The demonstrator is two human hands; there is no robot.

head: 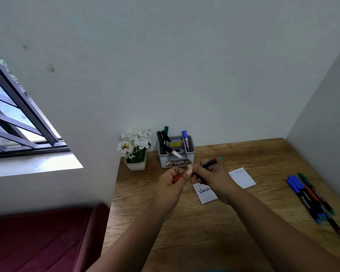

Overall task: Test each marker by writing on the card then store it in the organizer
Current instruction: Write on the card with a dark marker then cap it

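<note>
We hold a marker [209,163] in our right hand [210,176], fingers wrapped round its dark barrel, which tilts up to the right and ends in a red band and a green tip. Our left hand [170,182] is clenched on a red cap [177,178], just beside the marker's near end; the two hands touch above the desk [214,228]. Whether the cap is fully off we cannot tell, since the fingers hide the joint.

Under our right wrist lies a white card [205,193] with dark handwriting on it (part of a word shows, the rest is covered). A second card [242,177] lies near it to the right, faintly written on along its top edge.

Behind the hands stands the grey organizer [176,152], against the wall. Several dark markers lean in its left compartment, a white-bodied one lies tilted across the front, and a blue-capped marker [185,140] stands upright at the right.

On the desk's right side, well apart from the cards, a loose bunch of markers [310,195] lies, with blue, red and green caps.

Left of the organizer sits a white pot of white flowers [134,148]. A barred window [18,118] is at far left, a maroon cushion [39,240] below it.
</note>
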